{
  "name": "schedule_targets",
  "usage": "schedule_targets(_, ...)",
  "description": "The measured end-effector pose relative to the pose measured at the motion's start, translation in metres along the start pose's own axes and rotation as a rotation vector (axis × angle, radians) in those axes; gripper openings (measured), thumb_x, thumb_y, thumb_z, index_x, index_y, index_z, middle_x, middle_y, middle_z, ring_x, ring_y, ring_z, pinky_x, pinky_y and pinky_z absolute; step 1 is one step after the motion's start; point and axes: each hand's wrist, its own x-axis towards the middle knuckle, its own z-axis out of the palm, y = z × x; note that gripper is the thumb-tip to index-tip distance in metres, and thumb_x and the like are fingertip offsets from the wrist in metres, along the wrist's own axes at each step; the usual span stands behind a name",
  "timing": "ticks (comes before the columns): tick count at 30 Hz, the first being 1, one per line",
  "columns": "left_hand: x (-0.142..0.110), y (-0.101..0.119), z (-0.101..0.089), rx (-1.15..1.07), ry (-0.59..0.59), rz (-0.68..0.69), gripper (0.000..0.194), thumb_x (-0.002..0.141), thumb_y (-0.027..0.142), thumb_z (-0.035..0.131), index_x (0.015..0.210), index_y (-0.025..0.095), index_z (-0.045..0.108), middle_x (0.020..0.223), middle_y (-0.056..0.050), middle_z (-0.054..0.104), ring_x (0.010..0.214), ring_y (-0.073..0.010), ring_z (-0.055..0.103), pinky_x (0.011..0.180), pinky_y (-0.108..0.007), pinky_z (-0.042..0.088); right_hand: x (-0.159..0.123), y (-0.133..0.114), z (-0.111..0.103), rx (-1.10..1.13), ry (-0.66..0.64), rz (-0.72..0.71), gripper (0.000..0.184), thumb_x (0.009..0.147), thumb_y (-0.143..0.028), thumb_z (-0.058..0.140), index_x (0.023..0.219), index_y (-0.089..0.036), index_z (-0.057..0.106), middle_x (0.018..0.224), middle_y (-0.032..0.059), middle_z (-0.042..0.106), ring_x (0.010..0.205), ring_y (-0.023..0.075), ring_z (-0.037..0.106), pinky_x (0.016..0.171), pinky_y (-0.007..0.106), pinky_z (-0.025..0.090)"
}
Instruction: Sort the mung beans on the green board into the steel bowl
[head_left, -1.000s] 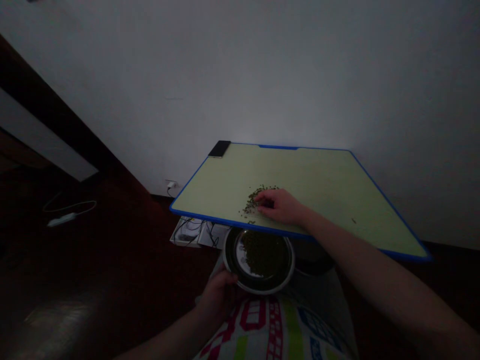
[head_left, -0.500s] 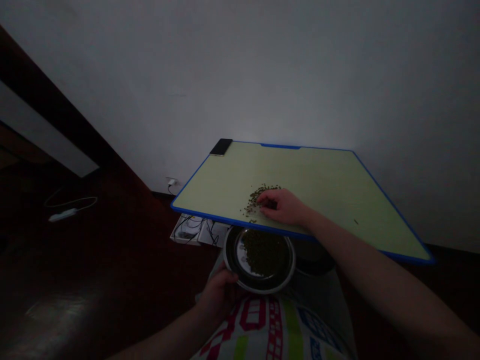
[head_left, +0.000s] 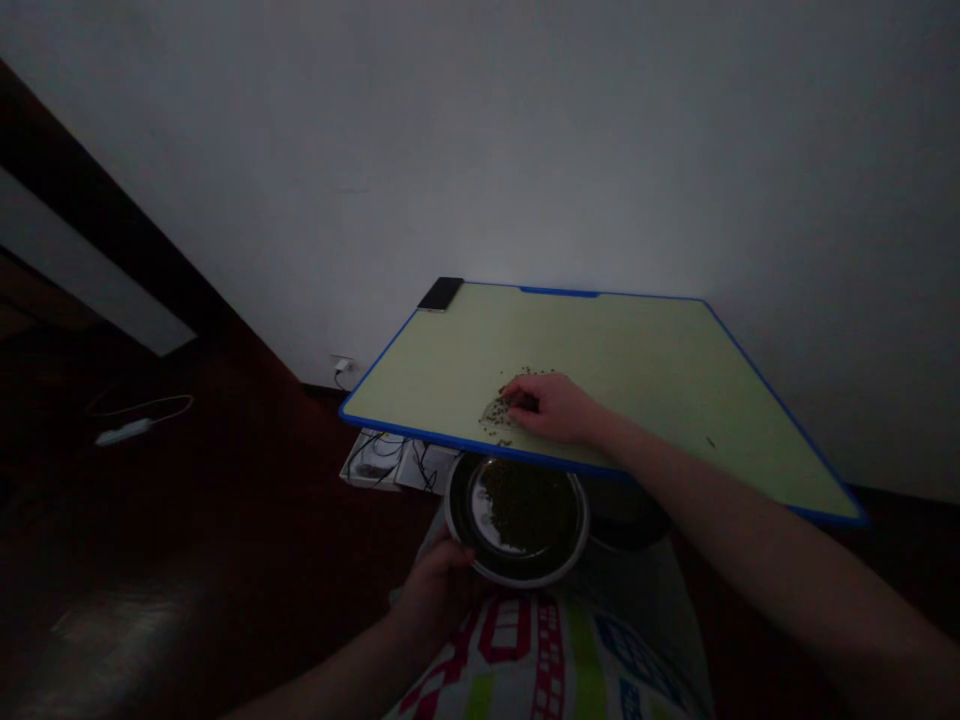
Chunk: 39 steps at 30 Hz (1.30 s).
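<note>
My left hand (head_left: 439,585) grips the near-left rim of a round metal bowl (head_left: 459,530), thumb over the edge. Small greenish-brown grains (head_left: 529,505) cover much of its bottom, leaving shiny metal bare on the left. The bowl is held in my lap, just under the front edge of a pale yellow-green tabletop (head_left: 630,350) with a blue rim. Over loose grains (head_left: 496,412) on that tabletop, my right hand (head_left: 551,405) rests low with curled fingers, thumb and fingertips apart. Some grains lie hidden beneath it.
A dark phone-like slab (head_left: 441,294) lies at the table's far-left corner. One small dark sliver (head_left: 710,442) is to the right of my forearm. Under the table are white boxes with cables (head_left: 375,455). A dark round container (head_left: 626,515) sits partly hidden beside the bowl.
My right hand has shifted slightly left over the grains, and fewer of them show behind its fingers. The bowl and my left hand have stayed nearly still.
</note>
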Motion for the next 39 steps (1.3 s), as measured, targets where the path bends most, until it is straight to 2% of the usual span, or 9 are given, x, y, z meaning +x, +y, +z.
schedule_targets(5, 0.001, -0.002, -0.001, -0.005, 0.009, 0.001, 0.041, 0.056, 0.009, 0.062, 0.096, 0.02, 0.065, 0.093, -0.004, 0.08, 0.086, -0.0265, 0.073, 0.08, -0.046, 0.059, 0.003, -0.004, -0.001, -0.045, 0.013, 0.0, 0.021, 0.08, -0.019, 0.061, 0.1, -0.014, 0.069, 0.076, 0.0039, 0.071, 0.067, 0.0134, 0.062, 0.066, 0.025, 0.043)
schedule_targets(12, 0.003, -0.003, -0.002, -0.025, 0.0, 0.018, 0.039, 0.058, 0.006, 0.06, 0.094, 0.018, 0.066, 0.089, -0.004, 0.08, 0.08, -0.0243, 0.073, 0.074, -0.041, 0.059, 0.009, -0.007, 0.002, -0.069, 0.03, 0.047, 0.021, 0.08, -0.019, 0.063, 0.099, -0.015, 0.07, 0.077, 0.0041, 0.072, 0.068, 0.0138, 0.063, 0.066, 0.025, 0.042)
schedule_targets(17, 0.003, -0.004, -0.003, -0.041, -0.022, 0.014, 0.042, 0.058, 0.007, 0.061, 0.098, 0.018, 0.067, 0.095, -0.006, 0.08, 0.087, -0.0275, 0.073, 0.08, -0.046, 0.059, 0.019, -0.008, 0.003, -0.036, -0.029, -0.008, 0.025, 0.082, -0.019, 0.064, 0.106, -0.014, 0.071, 0.078, 0.0038, 0.073, 0.069, 0.0133, 0.063, 0.068, 0.025, 0.042)
schedule_targets(22, 0.001, -0.002, 0.0, -0.021, 0.004, 0.017, 0.04, 0.057, 0.006, 0.06, 0.095, 0.018, 0.069, 0.088, -0.005, 0.08, 0.083, -0.0267, 0.073, 0.077, -0.045, 0.059, 0.026, -0.005, 0.006, -0.024, -0.082, -0.085, 0.029, 0.084, -0.021, 0.064, 0.111, -0.017, 0.073, 0.075, 0.0022, 0.072, 0.066, 0.0125, 0.061, 0.068, 0.025, 0.042)
schedule_targets(28, 0.004, -0.003, -0.002, -0.026, -0.001, 0.019, 0.043, 0.059, 0.007, 0.06, 0.099, 0.019, 0.068, 0.093, -0.005, 0.08, 0.085, -0.0278, 0.073, 0.08, -0.048, 0.059, 0.018, -0.002, 0.004, 0.029, -0.118, -0.132, 0.03, 0.085, -0.022, 0.063, 0.113, -0.018, 0.073, 0.081, 0.0035, 0.074, 0.07, 0.0139, 0.063, 0.069, 0.025, 0.044)
schedule_targets(32, 0.004, -0.004, -0.002, -0.033, -0.02, 0.031, 0.044, 0.059, 0.007, 0.059, 0.101, 0.019, 0.066, 0.097, -0.006, 0.08, 0.09, -0.0277, 0.073, 0.085, -0.048, 0.057, 0.009, -0.004, 0.0, 0.078, -0.13, -0.086, 0.03, 0.084, -0.022, 0.063, 0.112, -0.015, 0.073, 0.081, 0.0046, 0.074, 0.07, 0.0143, 0.064, 0.069, 0.026, 0.045)
schedule_targets(39, 0.002, -0.003, 0.001, -0.007, -0.013, 0.016, 0.045, 0.06, 0.008, 0.058, 0.103, 0.019, 0.064, 0.098, -0.007, 0.08, 0.09, -0.0288, 0.073, 0.084, -0.05, 0.057, -0.005, 0.002, 0.001, 0.14, -0.085, -0.013, 0.028, 0.082, -0.022, 0.066, 0.107, -0.017, 0.074, 0.079, 0.0032, 0.072, 0.068, 0.0132, 0.061, 0.067, 0.025, 0.045)
